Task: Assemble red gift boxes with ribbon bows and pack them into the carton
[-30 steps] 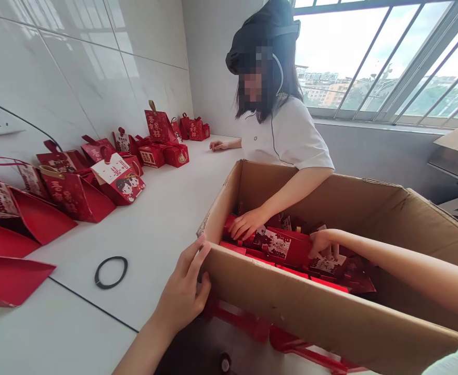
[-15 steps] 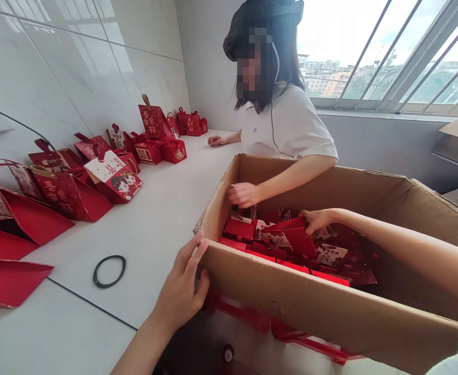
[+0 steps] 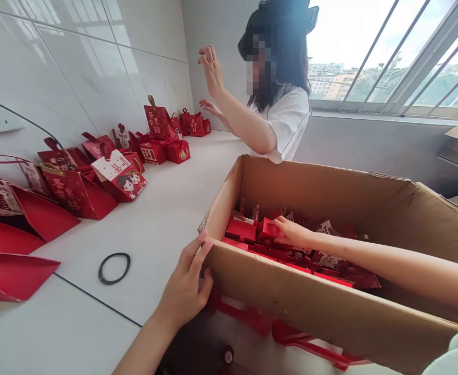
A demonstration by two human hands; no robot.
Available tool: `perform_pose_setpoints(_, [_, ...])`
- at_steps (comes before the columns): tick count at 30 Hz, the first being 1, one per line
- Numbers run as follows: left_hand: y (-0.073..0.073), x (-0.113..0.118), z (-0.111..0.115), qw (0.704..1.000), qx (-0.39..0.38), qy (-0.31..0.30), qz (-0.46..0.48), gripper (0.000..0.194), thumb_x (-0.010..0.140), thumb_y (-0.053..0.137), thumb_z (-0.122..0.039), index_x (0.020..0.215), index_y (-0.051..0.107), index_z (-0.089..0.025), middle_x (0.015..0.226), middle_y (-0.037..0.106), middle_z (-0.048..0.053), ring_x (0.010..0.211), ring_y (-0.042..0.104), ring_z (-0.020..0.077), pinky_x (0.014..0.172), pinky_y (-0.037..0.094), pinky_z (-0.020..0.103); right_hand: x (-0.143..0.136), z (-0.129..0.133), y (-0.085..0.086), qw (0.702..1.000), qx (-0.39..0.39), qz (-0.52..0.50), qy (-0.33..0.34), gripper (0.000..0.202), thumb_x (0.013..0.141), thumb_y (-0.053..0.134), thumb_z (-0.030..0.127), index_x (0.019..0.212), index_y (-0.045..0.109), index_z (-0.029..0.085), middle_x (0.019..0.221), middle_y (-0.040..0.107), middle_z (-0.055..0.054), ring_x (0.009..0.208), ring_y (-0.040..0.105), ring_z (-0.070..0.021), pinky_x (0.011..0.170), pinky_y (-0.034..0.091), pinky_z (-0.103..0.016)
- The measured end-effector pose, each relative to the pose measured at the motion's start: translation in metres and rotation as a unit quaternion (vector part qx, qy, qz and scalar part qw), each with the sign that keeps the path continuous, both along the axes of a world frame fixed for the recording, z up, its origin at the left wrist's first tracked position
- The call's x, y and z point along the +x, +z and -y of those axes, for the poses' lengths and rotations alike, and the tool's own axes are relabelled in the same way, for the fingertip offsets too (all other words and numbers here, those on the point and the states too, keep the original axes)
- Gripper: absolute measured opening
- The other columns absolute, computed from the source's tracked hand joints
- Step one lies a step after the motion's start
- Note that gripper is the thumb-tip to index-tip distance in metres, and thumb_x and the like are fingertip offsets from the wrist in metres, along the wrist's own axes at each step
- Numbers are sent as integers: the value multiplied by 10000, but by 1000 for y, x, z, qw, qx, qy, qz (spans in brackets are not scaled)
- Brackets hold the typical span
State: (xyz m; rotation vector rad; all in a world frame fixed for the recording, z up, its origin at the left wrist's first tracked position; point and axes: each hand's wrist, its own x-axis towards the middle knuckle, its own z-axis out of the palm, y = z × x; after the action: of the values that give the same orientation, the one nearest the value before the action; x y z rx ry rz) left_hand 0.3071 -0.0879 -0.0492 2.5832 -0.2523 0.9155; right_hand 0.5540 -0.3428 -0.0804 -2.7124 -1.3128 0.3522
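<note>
A large cardboard box (image 3: pixel 310 291) holds several red gift boxes (image 3: pixel 241 230), packed in rows near its left end. My left hand (image 3: pixel 192 276) grips the near left corner of the cardboard box, fingers over its edge and thumb on the outside. Down inside it, my right hand (image 3: pixel 293 232) has its fingers closed on a red gift box (image 3: pixel 267 230) beside the packed row. The fingertips on that gift box's far side are partly hidden.
Red gift boxes with handles (image 3: pixel 73 190) line the white table (image 3: pixel 166 208) along the tiled wall. A black ring-shaped band (image 3: pixel 114 268) lies on the table. Across from me, a co-worker in a white shirt (image 3: pixel 289 122) has both hands raised above the table.
My right hand has moved left and set the gift box lower, beside the row. The co-worker's arm has left the cardboard box and lifted toward the wall. My left hand stays.
</note>
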Motion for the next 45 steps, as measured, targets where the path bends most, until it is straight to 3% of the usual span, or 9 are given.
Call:
perform_pose_setpoints(7, [1,-1,1,1000,-7,4,-7,711,853,421,-48,1457,123,-276,1481,301,121,1339,362,242,998,476,402,-12,14,-30,997,-7,-47,66,684,791,538,249,1409,319,54,1519,150,-234,1415,103,-318,1132,208,-472])
perform_pose_setpoints(15, [-1,1,1,1000,-6,6,-12,721,848,410,-48,1458,102,-276,1491,280,121,1353,339,241,1004,470,403,-10,2,-15,988,-107,-77,78,885,684,626,200,1452,222,28,1515,104,-252,1401,113,-348,1118,235,-457])
perform_pose_setpoints(17, [0,1,2,1000,-3,7,-12,723,847,400,-45,1459,89,-271,1491,284,121,1362,326,238,1027,449,419,-15,-6,0,983,-146,-84,70,896,676,650,219,1450,239,37,1517,126,-245,1397,149,-351,1111,257,-443])
perform_pose_setpoints(19, [2,0,3,1000,3,9,-20,732,841,390,-37,1461,74,-268,1491,290,112,1370,314,227,1047,431,422,-18,-16,22,976,-185,-93,63,837,689,659,276,1427,322,69,1466,307,-235,1337,329,-359,1056,349,-441])
perform_pose_setpoints(23, [7,-16,-1,998,24,11,-54,730,808,374,-15,1453,114,-238,1498,290,111,1361,334,215,1038,443,414,-16,-48,83,977,-192,-63,69,488,820,508,374,1235,572,125,1030,685,-165,940,658,-323,813,507,-425])
perform_pose_setpoints(28, [6,-64,-25,996,26,63,-59,612,765,405,-11,1338,355,-220,1461,361,111,1275,457,225,980,498,402,-23,-106,168,995,-20,70,71,355,855,479,363,1132,607,181,1046,680,-117,962,632,-272,848,461,-351])
perform_pose_setpoints(32, [8,-115,-43,986,-8,161,-49,412,798,399,-44,1149,525,-217,1341,494,101,1162,559,206,886,552,337,-53,-172,204,982,54,133,125,303,879,447,338,1088,604,185,1032,680,-102,942,619,-247,858,441,-344])
perform_pose_setpoints(38, [8,-172,-40,972,-44,225,-46,342,788,423,-69,1047,579,-230,1225,568,88,848,659,168,729,587,302,-114,-286,188,967,5,149,208,203,861,535,267,1011,643,183,1099,651,-103,1032,578,-248,859,446,-337])
perform_pose_setpoints(45, [2,-179,-38,964,-61,256,-29,329,738,437,-33,973,599,-197,1154,591,99,716,639,138,684,581,298,-153,-386,146,979,20,158,125,274,915,519,347,1099,577,153,1101,605,-72,950,601,-177,825,509,-384])
